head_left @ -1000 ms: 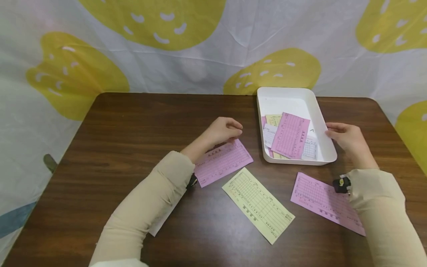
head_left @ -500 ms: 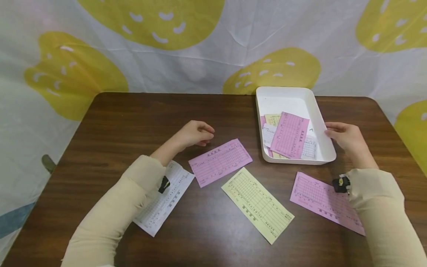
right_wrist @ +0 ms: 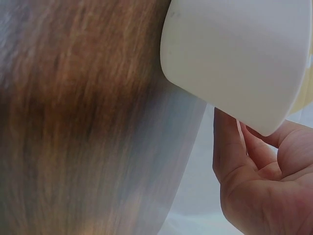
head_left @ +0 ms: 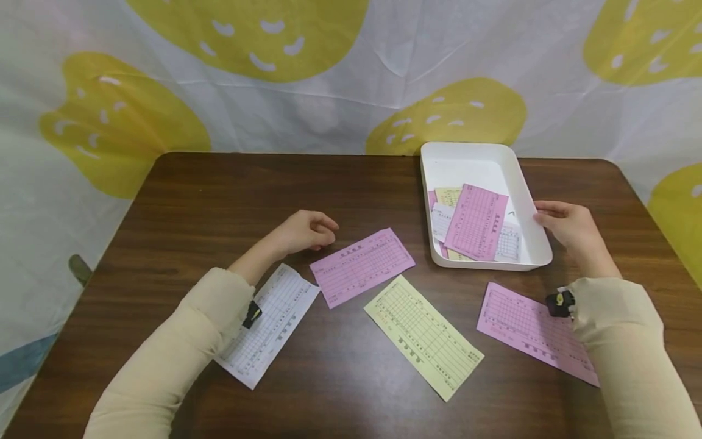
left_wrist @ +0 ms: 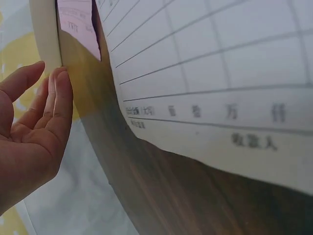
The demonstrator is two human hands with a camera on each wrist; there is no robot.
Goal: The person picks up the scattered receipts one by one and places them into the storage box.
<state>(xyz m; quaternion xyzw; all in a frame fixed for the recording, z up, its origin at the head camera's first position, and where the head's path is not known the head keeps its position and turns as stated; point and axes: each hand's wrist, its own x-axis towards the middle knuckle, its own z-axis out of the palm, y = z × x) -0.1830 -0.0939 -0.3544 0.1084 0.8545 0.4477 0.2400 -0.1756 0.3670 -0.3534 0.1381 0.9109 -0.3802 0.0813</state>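
Note:
My left hand [head_left: 304, 231] hovers empty just left of a pink receipt slip [head_left: 362, 268], its fingers loosely bent. Under my left wrist lies a white receipt slip [head_left: 274, 329], whose printed grid [left_wrist: 210, 63] fills much of the left wrist view. On the other side, my right hand [head_left: 570, 228] holds the right edge of a white plastic tray [head_left: 471, 164], fingers and thumb at its rim. Inside the tray, a pink slip [head_left: 476, 222] tops several overlapping pink, yellow and white ones. The right wrist view shows the tray's outer wall [right_wrist: 234, 54] beside the fingers.
A yellow slip [head_left: 425, 338] lies at the front middle of the brown wooden table [head_left: 247, 183]. Another pink slip [head_left: 521, 323] is partly covered by my right sleeve. Behind the table hangs a white cloth [head_left: 307, 116] with yellow shapes.
My left hand has drawn back leftward from over the pink slip, uncovering it and most of the white slip. My right hand and the tray stay in place.

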